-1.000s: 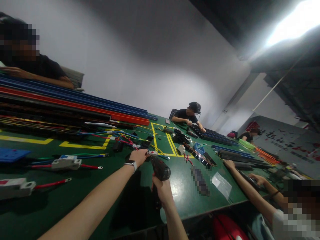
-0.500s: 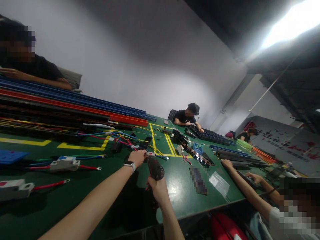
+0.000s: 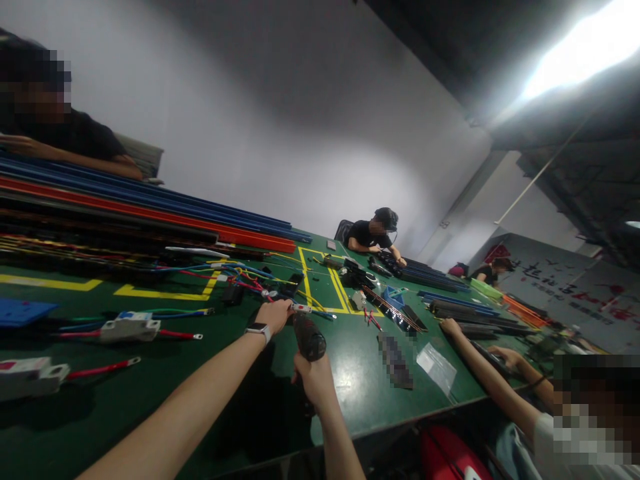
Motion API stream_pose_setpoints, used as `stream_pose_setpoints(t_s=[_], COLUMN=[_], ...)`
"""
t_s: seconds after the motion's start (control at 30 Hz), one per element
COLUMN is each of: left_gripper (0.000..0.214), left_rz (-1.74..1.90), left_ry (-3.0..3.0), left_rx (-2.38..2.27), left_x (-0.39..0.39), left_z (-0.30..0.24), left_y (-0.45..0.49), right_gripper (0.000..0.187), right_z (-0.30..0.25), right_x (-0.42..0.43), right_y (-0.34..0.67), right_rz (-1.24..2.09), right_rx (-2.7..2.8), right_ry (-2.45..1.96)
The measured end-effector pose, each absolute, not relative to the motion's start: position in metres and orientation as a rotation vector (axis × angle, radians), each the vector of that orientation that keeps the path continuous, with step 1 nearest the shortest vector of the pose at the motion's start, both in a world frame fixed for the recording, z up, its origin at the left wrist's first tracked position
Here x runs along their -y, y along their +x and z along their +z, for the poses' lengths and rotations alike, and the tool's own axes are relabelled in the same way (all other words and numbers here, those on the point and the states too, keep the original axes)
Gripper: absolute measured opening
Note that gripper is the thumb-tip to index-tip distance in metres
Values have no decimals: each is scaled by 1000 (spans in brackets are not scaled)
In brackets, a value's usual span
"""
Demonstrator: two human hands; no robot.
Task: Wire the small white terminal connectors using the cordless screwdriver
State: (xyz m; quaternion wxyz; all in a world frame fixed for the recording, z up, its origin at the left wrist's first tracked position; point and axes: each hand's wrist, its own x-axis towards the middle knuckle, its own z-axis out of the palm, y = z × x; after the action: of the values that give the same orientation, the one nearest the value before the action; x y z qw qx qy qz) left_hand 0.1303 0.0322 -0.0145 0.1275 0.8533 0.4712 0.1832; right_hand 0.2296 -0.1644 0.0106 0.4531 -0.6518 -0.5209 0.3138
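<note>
- My right hand (image 3: 316, 381) grips a drill (image 3: 310, 339), its nose pointing at a small white block (image 3: 303, 309); I cannot tell whether the bit touches it.
- My left hand (image 3: 273, 315) is closed on the left end of that block, over the green table (image 3: 370, 410), near a tangle of wires (image 3: 250, 272).
- To my left lie a grey block (image 3: 130, 328) and a nearer block (image 3: 30, 379), each with a red wire (image 3: 179, 335) fitted at its right end; I judge those joins done.
- The white block seems partway through fastening; what remains there is hidden.
</note>
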Motion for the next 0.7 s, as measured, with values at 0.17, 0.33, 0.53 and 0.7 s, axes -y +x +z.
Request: stream_pose_setpoints(t_s=[0.17,0.33,0.53,0.7], left_gripper=[39,39,34,35], left_rz=[523,499,510,497], left_ry=[2464,2468,2479,2473], left_rx=[-1370,-1348,-1354,-1358], left_x=[-32,-32,-33,-34], left_z=[-14,-12,-13,-14], left_y=[130,129,129,130], right_gripper=[14,14,15,14], right_z=[14,17,14,12], right_x=[166,166,166,165], right_y=[227,228,230,229], right_rz=[779,760,778,777], right_rx=[1318,1339,1319,1308], right_ry=[-1596,-1613,-1611,-1617])
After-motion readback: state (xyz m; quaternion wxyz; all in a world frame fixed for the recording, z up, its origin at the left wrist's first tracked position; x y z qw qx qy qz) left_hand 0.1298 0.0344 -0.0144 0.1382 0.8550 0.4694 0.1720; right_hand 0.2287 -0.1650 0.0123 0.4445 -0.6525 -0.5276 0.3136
